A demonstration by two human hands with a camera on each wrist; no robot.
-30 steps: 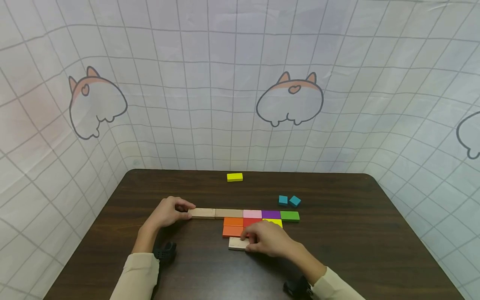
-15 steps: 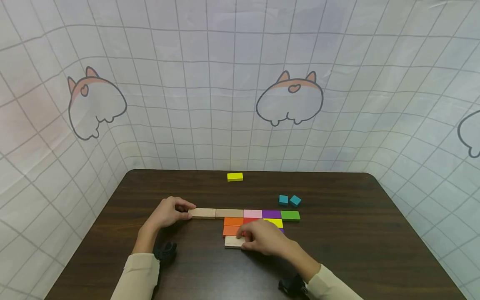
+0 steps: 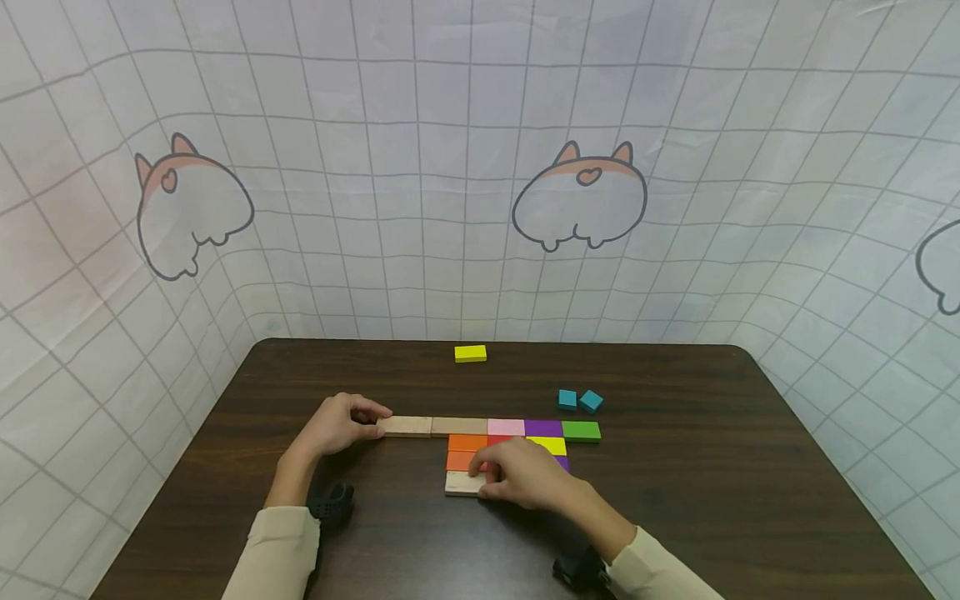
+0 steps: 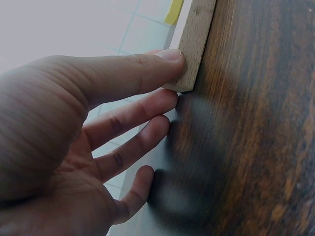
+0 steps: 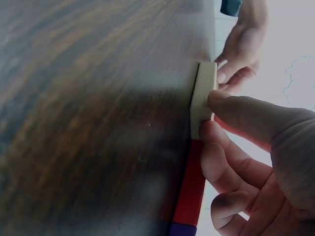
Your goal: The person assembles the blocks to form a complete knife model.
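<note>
My left hand [image 3: 337, 427] pinches the outer end of a plain wooden block [image 3: 407, 427], thumb on its near side, as the left wrist view shows. A second plain block [image 3: 460, 427] continues that row, then pink [image 3: 506, 427], purple [image 3: 543, 428] and green [image 3: 581, 432] blocks. My right hand [image 3: 528, 475] pinches another plain wooden block [image 3: 461, 483], lying right along the front of two orange blocks [image 3: 467, 452]. In the right wrist view a red block [image 5: 189, 191] adjoins that wooden block's end, followed by a purple one. The right hand partly covers the red and yellow [image 3: 551, 446] blocks.
A yellow block [image 3: 470, 354] lies near the far edge of the dark wooden table [image 3: 712, 500]. Behind the row's right end are two small teal blocks [image 3: 567, 400]. A white gridded cloth [image 3: 420, 208] hangs around the table's back and sides.
My right hand has slid the wooden block left and slightly away from me, up against the front of the orange blocks. My left hand has stayed in place on its block.
</note>
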